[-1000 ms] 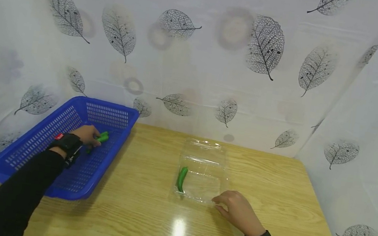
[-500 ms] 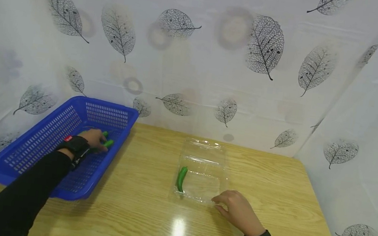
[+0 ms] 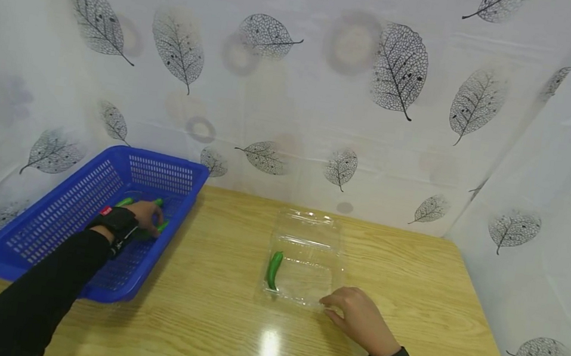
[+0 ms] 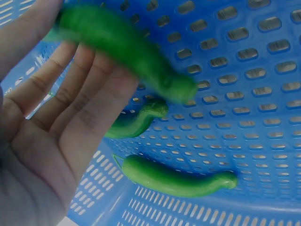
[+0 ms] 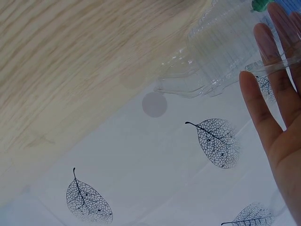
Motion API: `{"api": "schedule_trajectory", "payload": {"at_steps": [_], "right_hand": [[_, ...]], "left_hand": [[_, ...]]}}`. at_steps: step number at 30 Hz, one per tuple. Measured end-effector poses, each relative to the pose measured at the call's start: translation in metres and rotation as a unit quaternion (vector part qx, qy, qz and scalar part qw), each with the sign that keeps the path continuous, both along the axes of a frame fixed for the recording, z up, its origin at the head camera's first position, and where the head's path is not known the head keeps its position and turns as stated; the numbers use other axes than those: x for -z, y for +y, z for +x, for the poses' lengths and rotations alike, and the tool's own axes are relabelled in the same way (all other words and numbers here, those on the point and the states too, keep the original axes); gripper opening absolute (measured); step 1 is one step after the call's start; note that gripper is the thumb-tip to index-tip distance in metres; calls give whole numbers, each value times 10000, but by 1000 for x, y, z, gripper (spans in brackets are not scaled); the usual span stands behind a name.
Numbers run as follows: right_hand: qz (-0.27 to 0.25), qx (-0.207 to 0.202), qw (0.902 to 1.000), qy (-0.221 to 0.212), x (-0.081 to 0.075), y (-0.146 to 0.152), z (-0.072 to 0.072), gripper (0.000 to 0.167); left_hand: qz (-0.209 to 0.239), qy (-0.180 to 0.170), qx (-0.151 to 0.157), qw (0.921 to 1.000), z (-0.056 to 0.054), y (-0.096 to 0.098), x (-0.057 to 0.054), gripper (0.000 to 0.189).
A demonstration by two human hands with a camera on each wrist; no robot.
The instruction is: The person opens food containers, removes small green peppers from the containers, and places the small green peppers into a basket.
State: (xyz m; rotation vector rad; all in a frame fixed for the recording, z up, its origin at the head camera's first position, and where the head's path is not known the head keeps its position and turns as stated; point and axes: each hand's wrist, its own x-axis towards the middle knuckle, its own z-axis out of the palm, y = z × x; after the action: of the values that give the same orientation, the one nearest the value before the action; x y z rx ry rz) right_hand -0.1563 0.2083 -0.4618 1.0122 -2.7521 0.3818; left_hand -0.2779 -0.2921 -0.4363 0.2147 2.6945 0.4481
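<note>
Inside the blue basket (image 3: 187, 201), my left hand (image 3: 146, 214) pinches a green chili pepper (image 4: 117, 44) between thumb and fingers; this pepper is blurred in the left wrist view. Two other green peppers lie on the basket floor there: a curved pepper (image 4: 141, 120), partly behind the fingers, and a longer pepper (image 4: 176, 176) below it. My right hand (image 3: 356, 318) holds the near right edge of an open clear plastic box (image 3: 301, 301), its rim between thumb and fingers in the right wrist view. One green pepper (image 3: 274, 270) lies along the box's left side.
The wooden table (image 3: 212, 325) carries the basket on the left and the box in the middle. A white curtain (image 3: 295, 101) printed with leaves encloses the table at the back and sides. The box's lid (image 3: 308, 226) is folded back toward the curtain.
My left hand has shifted a little right and nearer within the basket, reaching a pepper by its right wall. The right hand and the box have stayed in place.
</note>
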Motion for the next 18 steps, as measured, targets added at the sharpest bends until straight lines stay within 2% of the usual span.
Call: {"api": "schedule_trajectory", "payload": {"at_steps": [7,14,18], "right_hand": [[-15,-8,10000,13,0,0,0,15],[-51,0,10000,12,1,0,1,15],[-43,2,10000,14,2,0,0,15]], "left_hand": [[105,-123,-182,9997,2,0,0,38],[-137,-72,376,9992,-4,-5,-5,54],[-151,-202,390,9989,-7,-6,-6,75]]}}
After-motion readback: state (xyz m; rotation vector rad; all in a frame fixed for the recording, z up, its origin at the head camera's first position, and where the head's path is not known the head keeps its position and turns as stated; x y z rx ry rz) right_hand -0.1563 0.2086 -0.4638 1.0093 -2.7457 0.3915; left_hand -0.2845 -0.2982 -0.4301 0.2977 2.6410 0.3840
